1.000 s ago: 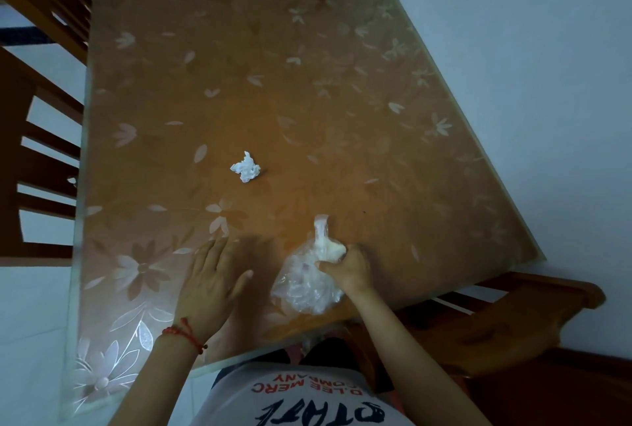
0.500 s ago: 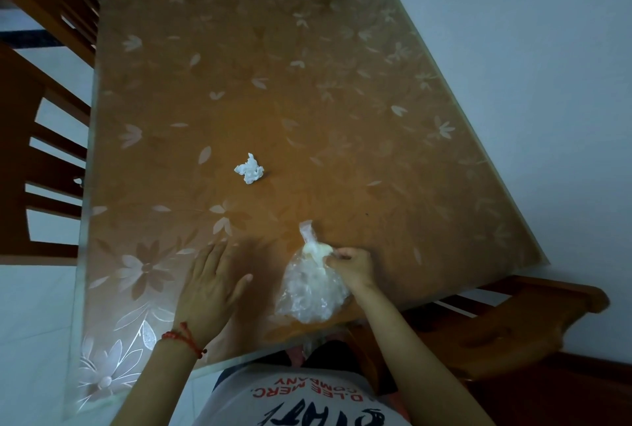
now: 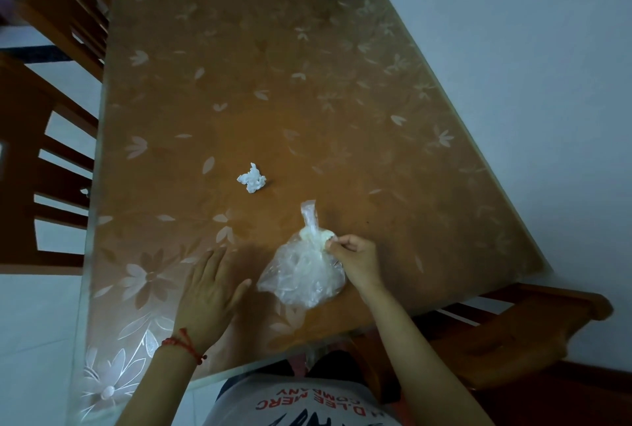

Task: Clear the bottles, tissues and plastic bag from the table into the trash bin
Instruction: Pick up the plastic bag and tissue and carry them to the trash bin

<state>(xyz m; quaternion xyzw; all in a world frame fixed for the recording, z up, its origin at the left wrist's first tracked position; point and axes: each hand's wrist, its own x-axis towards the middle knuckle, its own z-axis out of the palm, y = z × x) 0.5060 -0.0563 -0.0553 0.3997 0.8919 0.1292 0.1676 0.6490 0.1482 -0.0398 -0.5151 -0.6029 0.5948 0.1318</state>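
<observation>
i see the plastic bag (image 3: pixel 302 277) lying on the bench (image 3: pixel 342 90) with its tied neck pointing away from me, my right hand (image 3: pixel 355 260) pinching that neck, my left hand (image 3: pixel 207 292) flat and open beside it, and the tissue (image 3: pixel 252 178) farther out, nearer my left.

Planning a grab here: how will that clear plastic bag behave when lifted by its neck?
The plastic bag is thin and crinkled, so probably floppy, sagging below the right hand pinching its bunched neck. It looks light: only pale crumpled contents show. Unlikely to roll.
</observation>
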